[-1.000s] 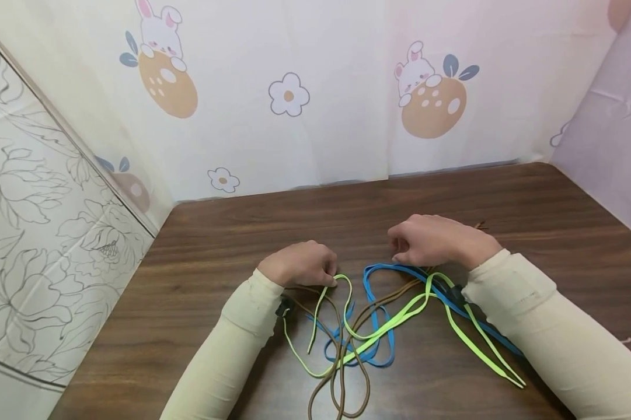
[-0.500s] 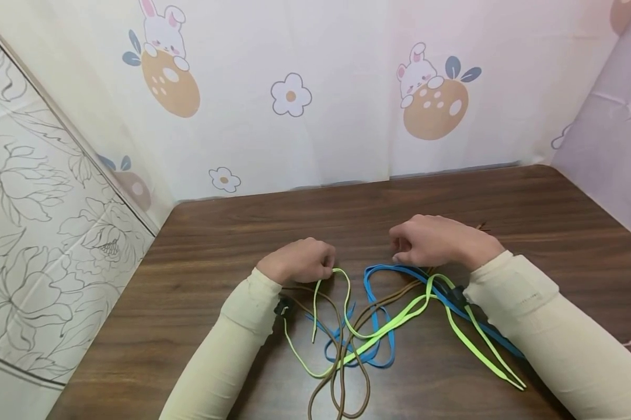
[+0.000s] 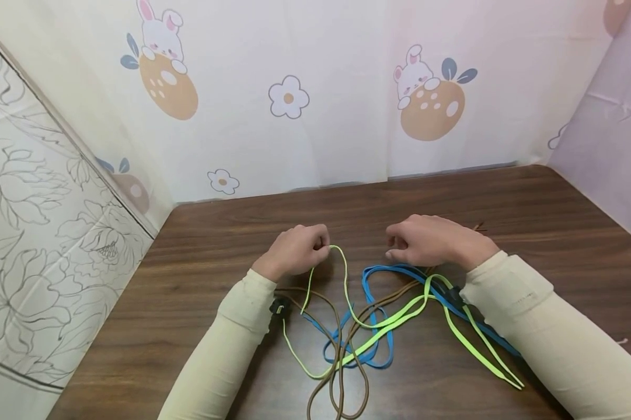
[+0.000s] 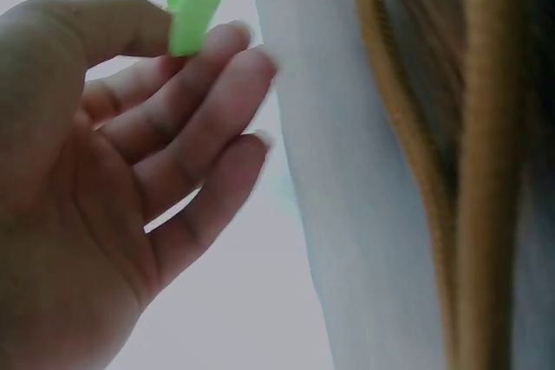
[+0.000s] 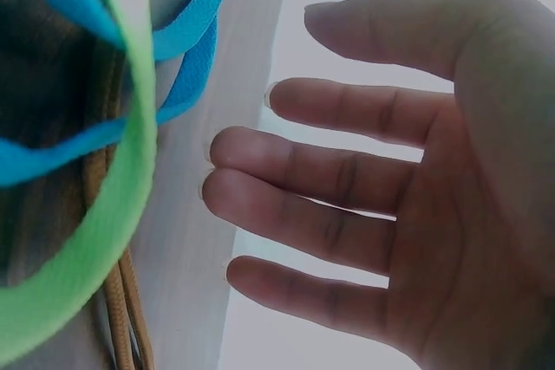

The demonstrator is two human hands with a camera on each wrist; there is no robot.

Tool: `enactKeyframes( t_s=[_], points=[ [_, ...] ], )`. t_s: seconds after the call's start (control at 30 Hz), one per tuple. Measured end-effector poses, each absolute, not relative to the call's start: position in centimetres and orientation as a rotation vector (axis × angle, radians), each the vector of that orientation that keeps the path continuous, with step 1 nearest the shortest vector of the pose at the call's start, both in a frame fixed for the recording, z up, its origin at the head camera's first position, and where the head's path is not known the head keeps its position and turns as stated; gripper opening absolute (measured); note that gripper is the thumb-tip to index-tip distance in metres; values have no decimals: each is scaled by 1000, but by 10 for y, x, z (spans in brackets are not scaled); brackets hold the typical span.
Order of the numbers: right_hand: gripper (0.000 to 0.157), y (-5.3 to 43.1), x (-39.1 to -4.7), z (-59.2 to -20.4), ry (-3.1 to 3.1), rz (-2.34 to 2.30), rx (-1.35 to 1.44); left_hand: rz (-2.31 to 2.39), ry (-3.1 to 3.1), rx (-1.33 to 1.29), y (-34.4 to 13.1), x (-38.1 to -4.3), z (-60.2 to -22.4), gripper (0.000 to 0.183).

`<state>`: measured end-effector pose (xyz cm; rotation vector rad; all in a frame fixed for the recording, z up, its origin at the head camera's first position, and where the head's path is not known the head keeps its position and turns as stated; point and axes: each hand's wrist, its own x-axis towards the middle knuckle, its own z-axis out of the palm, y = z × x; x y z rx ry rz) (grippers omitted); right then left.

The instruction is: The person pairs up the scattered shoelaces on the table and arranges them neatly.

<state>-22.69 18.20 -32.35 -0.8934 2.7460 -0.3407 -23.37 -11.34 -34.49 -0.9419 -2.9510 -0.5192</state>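
Between the thumb and fingertips of my left hand [image 3: 296,249] a flat lime-green shoelace [image 3: 345,280] is pinched; its short end hangs below. In the left wrist view the green lace [image 4: 195,10] rises from that pinch. My right hand [image 3: 425,240] hovers just past the flat blue shoelace [image 3: 368,286], fingers loosely bent and holding nothing, as the right wrist view of the hand [image 5: 347,179] shows. A round brown shoelace [image 3: 366,385] loops across the green and blue ones in a tangle near the table's front. Part of the laces is hidden under the right forearm.
The laces lie on a dark wood-grain table [image 3: 231,233]. Behind it stands a wall covering [image 3: 341,116] printed with rabbits and flowers. A flower-patterned panel [image 3: 42,204] borders the left side. Black wrist devices [image 3: 279,307] sit at the cuffs.
My left hand has risen away from me and slightly left, lifting the green lace and pulling its hanging end upward. The right hand has hardly moved.
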Motion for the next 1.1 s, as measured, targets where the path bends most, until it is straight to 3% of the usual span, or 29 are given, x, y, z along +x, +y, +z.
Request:
enactKeyframes(
  t_s=[0.3,0.57,1.1],
  points=[
    [12,176,-223,-321,2779,-362,-923,-860,-2768,-707,-117,-240,-346,4],
    [12,170,-219,-321,2795,-375,-968,-1333,-2586,-597,-123,-245,-348,14],
    [12,163,-216,-326,2794,-359,-1031,-1729,-2393,-382,-132,-249,-345,17]
  ],
)
